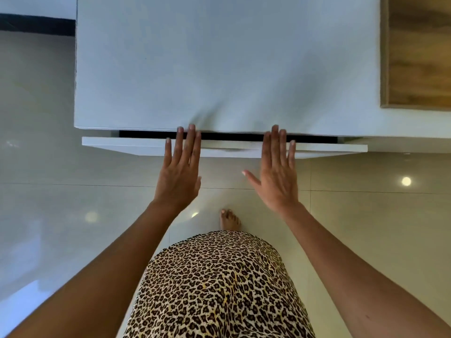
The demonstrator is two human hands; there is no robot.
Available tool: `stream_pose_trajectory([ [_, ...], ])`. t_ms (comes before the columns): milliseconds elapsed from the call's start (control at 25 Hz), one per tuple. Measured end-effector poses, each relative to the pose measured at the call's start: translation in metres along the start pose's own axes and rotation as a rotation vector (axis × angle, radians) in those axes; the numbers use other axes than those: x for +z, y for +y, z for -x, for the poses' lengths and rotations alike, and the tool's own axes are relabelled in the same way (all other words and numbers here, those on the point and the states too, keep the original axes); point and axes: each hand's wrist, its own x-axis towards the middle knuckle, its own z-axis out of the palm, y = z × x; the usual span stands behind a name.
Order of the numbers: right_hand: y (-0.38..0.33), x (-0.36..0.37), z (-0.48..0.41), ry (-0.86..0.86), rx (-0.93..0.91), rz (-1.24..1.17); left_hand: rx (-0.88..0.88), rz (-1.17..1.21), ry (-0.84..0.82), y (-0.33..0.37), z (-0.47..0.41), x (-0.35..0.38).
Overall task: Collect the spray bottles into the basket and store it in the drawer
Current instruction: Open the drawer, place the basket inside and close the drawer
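- Fingers (192, 145) of both hands lie flat and straight, spread open and gripping nothing, in the head view; the left hand (179, 170) and right hand (278, 176) rest palm-down against the drawer front (227, 149).
- White drawer sits almost shut under the white cabinet top (219, 69), with only a thin dark gap (231, 136) showing.
- Basket and spray bottles are out of sight; judging by the near-closed drawer, they are probably inside already, though that cannot be confirmed.
- Closing well looks like pushing evenly with both palms, so the front goes in square rather than skewed.
- Fingertips overlap the gap, so they risk a pinch; better to press with the palms lower on the panel.
- One bare foot (229, 219) stands on the glossy tiled floor (366, 215), clear of the drawer.
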Motion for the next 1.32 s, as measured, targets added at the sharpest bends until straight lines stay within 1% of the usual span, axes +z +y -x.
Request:
stream_pose_trajectory([
  [80,0.009,-0.010,-0.014,0.032,-0.001,0.057,-0.002,-0.025,0.050,-0.014,-0.011,-0.006],
  [160,0.018,-0.016,-0.034,-0.009,-0.014,0.088,-0.009,-0.018,0.048,-0.025,-0.026,-0.009],
  [280,0.021,-0.014,-0.053,-0.095,-0.079,0.074,-0.011,-0.040,0.025,-0.032,-0.036,-0.005],
  [440,0.018,-0.008,-0.055,-0.100,-0.058,0.103,0.019,-0.159,0.134,-0.036,-0.036,0.000],
  [520,0.015,-0.007,-0.055,-0.027,-0.047,0.121,0.053,-0.245,0.216,-0.037,-0.039,0.000],
  [600,0.012,-0.003,-0.059,0.084,-0.038,0.160,0.097,-0.249,0.322,-0.041,-0.045,0.001],
  [680,0.010,0.002,-0.062,0.154,-0.018,0.197,0.132,-0.216,0.394,-0.045,-0.050,-0.002],
  [760,0.009,0.005,-0.066,0.188,-0.008,0.197,0.161,-0.186,0.448,-0.050,-0.053,-0.004],
  [920,0.011,0.007,-0.065,0.229,-0.010,0.183,0.165,-0.125,0.515,-0.049,-0.053,-0.003],
  [1080,0.011,0.004,-0.065,0.219,-0.004,0.178,0.135,-0.138,0.469,-0.048,-0.052,-0.003],
  [1240,0.003,-0.001,-0.063,0.183,0.048,0.144,0.109,-0.144,0.491,-0.045,-0.051,-0.006],
  [1320,0.002,-0.005,-0.062,0.118,0.074,0.073,0.014,-0.111,0.324,-0.043,-0.044,-0.011],
])
